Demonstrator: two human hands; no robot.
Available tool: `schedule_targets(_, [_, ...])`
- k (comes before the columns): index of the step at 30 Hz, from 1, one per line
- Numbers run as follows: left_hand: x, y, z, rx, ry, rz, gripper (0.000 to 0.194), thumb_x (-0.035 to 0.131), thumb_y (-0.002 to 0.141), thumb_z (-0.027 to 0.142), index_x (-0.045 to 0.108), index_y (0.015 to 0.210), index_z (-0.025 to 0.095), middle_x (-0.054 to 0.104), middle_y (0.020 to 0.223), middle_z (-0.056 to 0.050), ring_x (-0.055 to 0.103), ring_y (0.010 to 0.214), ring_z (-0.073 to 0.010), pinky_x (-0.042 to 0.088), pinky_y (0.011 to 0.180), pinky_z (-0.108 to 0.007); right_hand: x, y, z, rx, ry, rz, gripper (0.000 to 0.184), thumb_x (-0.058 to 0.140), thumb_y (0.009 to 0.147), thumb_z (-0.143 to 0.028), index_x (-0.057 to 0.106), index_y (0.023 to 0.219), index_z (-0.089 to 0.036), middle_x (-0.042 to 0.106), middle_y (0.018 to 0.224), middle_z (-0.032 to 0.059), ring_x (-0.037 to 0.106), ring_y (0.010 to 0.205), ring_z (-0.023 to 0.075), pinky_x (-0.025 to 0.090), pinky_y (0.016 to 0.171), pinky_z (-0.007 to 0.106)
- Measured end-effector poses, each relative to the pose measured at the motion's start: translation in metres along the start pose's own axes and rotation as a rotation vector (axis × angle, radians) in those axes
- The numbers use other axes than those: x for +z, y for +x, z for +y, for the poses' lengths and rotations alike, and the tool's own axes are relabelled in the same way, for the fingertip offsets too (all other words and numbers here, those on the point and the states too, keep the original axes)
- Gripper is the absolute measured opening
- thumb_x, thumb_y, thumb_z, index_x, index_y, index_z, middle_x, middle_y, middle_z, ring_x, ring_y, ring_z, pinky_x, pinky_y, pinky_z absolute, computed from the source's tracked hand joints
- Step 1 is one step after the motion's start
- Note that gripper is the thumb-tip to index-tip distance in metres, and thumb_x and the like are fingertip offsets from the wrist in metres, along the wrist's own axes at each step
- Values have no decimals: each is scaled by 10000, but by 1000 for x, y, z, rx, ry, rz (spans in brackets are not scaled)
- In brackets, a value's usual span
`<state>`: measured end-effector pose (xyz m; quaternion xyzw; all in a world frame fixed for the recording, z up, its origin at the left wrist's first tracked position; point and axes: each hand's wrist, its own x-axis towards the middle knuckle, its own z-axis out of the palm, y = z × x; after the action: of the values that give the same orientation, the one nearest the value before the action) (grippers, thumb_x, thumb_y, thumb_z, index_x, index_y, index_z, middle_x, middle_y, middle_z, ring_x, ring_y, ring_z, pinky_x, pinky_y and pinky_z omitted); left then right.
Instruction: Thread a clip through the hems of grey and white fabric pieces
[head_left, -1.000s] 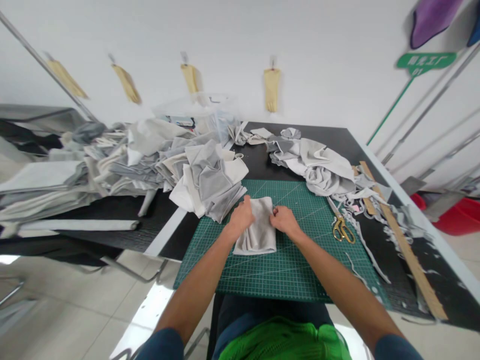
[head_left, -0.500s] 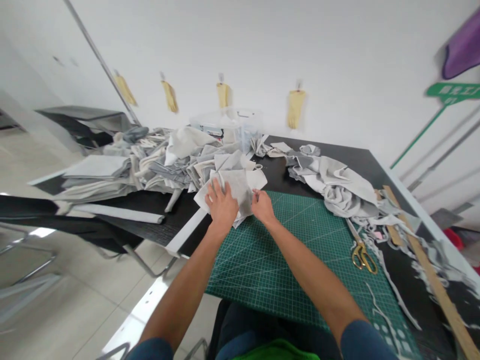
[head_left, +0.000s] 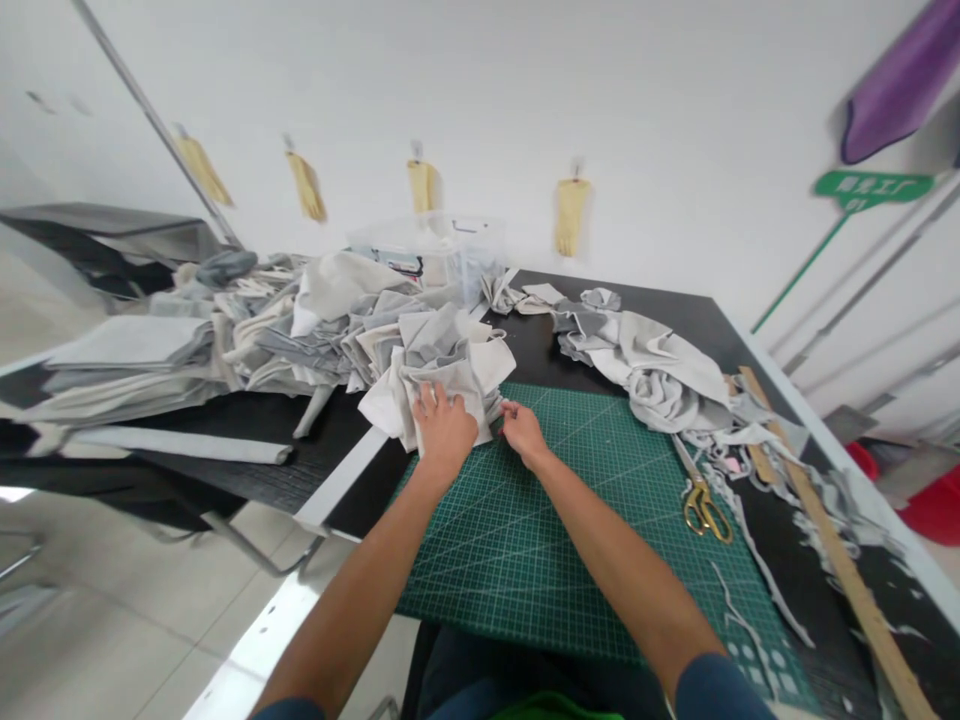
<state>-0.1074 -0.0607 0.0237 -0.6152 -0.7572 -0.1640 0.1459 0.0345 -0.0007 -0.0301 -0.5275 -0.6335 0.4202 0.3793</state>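
My left hand (head_left: pixel 448 432) rests palm down, fingers spread, on a loose stack of pale grey fabric pieces (head_left: pixel 457 377) at the left back of the green cutting mat (head_left: pixel 555 510). At the stack's right side, my right hand (head_left: pixel 523 432) has its fingertips pinched together on the edge of a fabric piece; the exact grip is small and partly hidden. Gold-handled scissors (head_left: pixel 705 508) lie on the mat's right part, with thin fabric strips (head_left: pixel 757 560) beside them.
Heaped and folded grey cloth (head_left: pixel 300 310) covers the table's left side. Behind it stands a clear plastic bin (head_left: pixel 469 265). Crumpled fabric (head_left: pixel 652 360) lies at the back right, near a long wooden strip (head_left: pixel 840 540). Yellow gloves (head_left: pixel 571 215) hang on the wall.
The view has turned slightly right. The top fabric piece that lay under my left hand now sits folded down on the stack, and my right hand has shifted slightly away from the stack's edge.
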Motion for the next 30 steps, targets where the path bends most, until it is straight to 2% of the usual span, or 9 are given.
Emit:
schedule_targets(2, [-5, 0, 20, 62, -32, 13, 387, 524, 901, 279, 703, 1212, 135, 435, 1584, -200, 235, 1541, -409, 281, 1185, -613, -19, 0, 10, 42, -32, 75, 361, 453, 987, -280, 684, 1246, -180, 748, 1129, 88, 713, 911, 174, 538, 904, 305])
schedule_targets(5, [-2, 3, 51, 156, -98, -7, 354, 513, 923, 267, 695, 1205, 158, 451, 1567, -178, 269, 1521, -386, 307, 1183, -574, -52, -1, 24, 93, -84, 172, 366, 427, 988, -259, 688, 1223, -155, 756, 1104, 95, 718, 912, 167, 534, 901, 290])
schedule_targets(10, [19, 21, 103, 268, -245, -86, 341, 490, 935, 227, 666, 1219, 158, 471, 1535, -177, 311, 1488, -368, 328, 1177, -558, -105, 2, 38, 124, -164, 285, 358, 443, 980, -250, 705, 1198, -140, 767, 1091, 115, 723, 1007, 194, 520, 943, 295])
schedule_targets(15, [44, 53, 151, 317, -368, -134, 412, 480, 934, 207, 597, 1325, 150, 503, 1486, -175, 356, 1442, -333, 352, 1170, -523, -144, 25, 48, 133, -225, 366, 384, 484, 957, -220, 680, 1271, -115, 716, 1269, 172, 668, 1216, 230, 457, 1081, 334])
schedule_targets(18, [62, 80, 176, 349, -433, -176, 446, 473, 938, 219, 573, 1368, 160, 511, 1471, -166, 374, 1417, -327, 354, 1166, -519, -161, 48, 51, 121, -231, 383, 417, 468, 955, -202, 658, 1314, -108, 699, 1307, 172, 651, 1247, 218, 449, 1099, 330])
schedule_targets(22, [87, 123, 206, 351, -454, -203, 539, 507, 927, 254, 507, 1465, 234, 464, 1525, -146, 383, 1418, -328, 372, 1154, -509, -177, 81, 52, 98, -201, 399, 412, 468, 949, -240, 668, 1292, -130, 726, 1235, 144, 674, 1171, 218, 495, 1024, 313])
schedule_targets(25, [107, 158, 229, 332, -479, -252, 620, 555, 893, 269, 470, 1507, 294, 360, 1611, -133, 341, 1465, -354, 358, 1166, -518, -184, 101, 55, 90, -159, 405, 400, 462, 945, -274, 674, 1262, -153, 752, 1133, 110, 692, 1066, 225, 531, 937, 318])
schedule_targets(28, [125, 188, 250, 298, -524, -340, 675, 595, 862, 305, 448, 1521, 335, 228, 1688, -105, 247, 1522, -401, 309, 1194, -558, -186, 113, 61, 89, -112, 413, 410, 464, 931, -280, 665, 1267, -159, 751, 1121, 102, 697, 986, 220, 545, 873, 315])
schedule_targets(30, [135, 203, 263, 276, -534, -380, 714, 631, 826, 320, 447, 1515, 342, 202, 1703, -93, 222, 1531, -427, 306, 1188, -585, -186, 117, 66, 90, -81, 417, 420, 469, 922, -281, 660, 1276, -164, 749, 1121, 102, 698, 941, 218, 550, 836, 312])
